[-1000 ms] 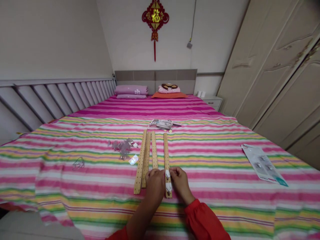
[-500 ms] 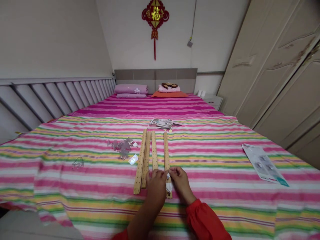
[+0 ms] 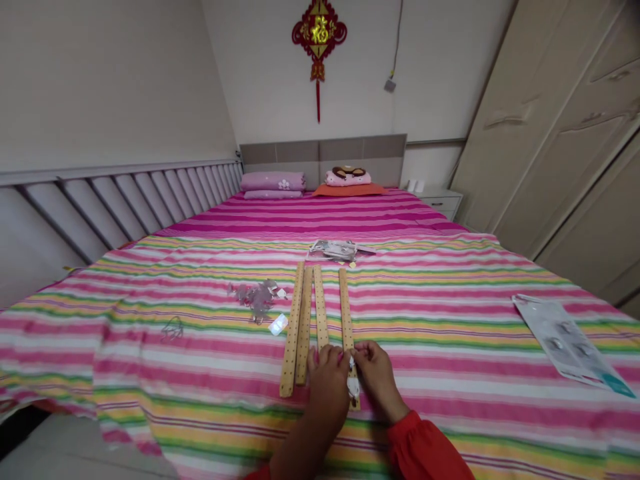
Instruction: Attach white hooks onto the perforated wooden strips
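- The room's back is closed off by a pale wall (image 3: 430, 67); the right side is taken up by a wardrobe (image 3: 540, 140).
- Most of the view is filled by the bed, edged on the left by a rail (image 3: 127, 200) and at the far end by a headboard (image 3: 280, 155).
- The work is borne by a striped sheet (image 3: 210, 380), slightly creased and soft-looking.
- Well to the right, a hook pack (image 3: 565, 340) is laid flat; more packs (image 3: 335, 250) are piled beyond the strips.
- To the left, three strips (image 3: 292, 333) are laid side by side, close together at their far ends.
- The fourth strip (image 3: 345, 307) is set apart, its long axis pointed away from the body, the far end leaning slightly left.
- Its near part is flanked by the left hand (image 3: 327, 383) and the right hand (image 3: 377, 370), about equally near.
- Fingers are bent in from both sides; whether anything is gripped cannot be told.
- A white hook (image 3: 351, 363) is seen on the strip between the fingertips, partly covered; a second hook (image 3: 353, 388) is seated nearer the body.
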Available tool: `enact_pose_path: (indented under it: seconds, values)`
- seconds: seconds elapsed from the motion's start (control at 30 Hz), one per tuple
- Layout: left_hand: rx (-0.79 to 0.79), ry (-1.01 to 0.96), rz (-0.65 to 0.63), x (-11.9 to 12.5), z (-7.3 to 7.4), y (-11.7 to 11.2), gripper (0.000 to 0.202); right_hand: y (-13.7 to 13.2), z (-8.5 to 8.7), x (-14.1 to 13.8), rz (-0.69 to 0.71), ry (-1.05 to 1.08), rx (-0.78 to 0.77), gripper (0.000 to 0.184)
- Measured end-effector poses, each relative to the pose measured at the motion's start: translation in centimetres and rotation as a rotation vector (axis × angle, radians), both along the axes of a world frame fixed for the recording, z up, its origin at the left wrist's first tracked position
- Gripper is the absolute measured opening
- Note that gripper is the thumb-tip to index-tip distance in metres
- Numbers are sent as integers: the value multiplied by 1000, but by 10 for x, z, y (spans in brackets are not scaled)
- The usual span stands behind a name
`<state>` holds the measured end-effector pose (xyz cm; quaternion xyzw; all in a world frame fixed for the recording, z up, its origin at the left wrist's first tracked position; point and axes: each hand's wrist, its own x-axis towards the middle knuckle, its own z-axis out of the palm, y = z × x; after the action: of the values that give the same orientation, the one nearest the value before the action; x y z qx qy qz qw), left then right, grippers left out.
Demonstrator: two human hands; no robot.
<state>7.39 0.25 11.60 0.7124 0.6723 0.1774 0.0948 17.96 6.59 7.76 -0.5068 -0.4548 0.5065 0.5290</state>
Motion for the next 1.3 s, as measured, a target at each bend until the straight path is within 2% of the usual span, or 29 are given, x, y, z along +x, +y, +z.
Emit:
enact_pose_path:
  seconds: [0.13,0.3,0.4,0.47,0.63,0.73,0.83,0.93,1.13,1.2,1.3]
  values:
    - [43,-149,9,-21,10,8,39,-2,2,6,59,66,-25,30]
    - [202,-413,248,-90,22,43,34,-3,-2,12,105,135,-50,36]
    - [213,-295,336,-131,30,72,31,-3,-5,12,109,149,-69,38]
    - [200,-196,349,-149,34,90,30,-2,-5,12,104,155,-63,38]
    - [85,-88,287,-165,37,122,28,-2,-3,12,117,172,-104,41]
    - [53,-140,294,-165,32,133,15,-1,-4,12,123,183,-140,44]
    - [55,-252,323,-165,28,137,13,0,-5,12,119,185,-140,46]
    - [105,-419,364,-169,32,135,10,0,-6,13,127,185,-131,46]
    - [168,-819,409,-173,54,113,18,-1,-8,14,148,208,-116,44]
    - [113,-1142,388,-167,61,99,11,-1,-8,15,152,223,-109,43]
    - [-62,-1734,360,-149,68,75,3,-1,-3,17,168,261,-98,41]
